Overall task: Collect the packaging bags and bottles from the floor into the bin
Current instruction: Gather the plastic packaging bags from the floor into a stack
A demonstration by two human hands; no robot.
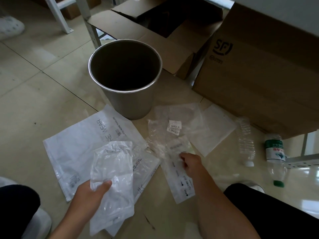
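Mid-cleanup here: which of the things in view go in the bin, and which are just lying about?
For the job:
- metal bin
- clear bag in the left hand
- printed white bag
- crinkled labelled bag by the right hand
- flat white bag
- clear bottle
- green-capped bottle

Lying about:
- open cardboard box
- SF carton
- white metal frame
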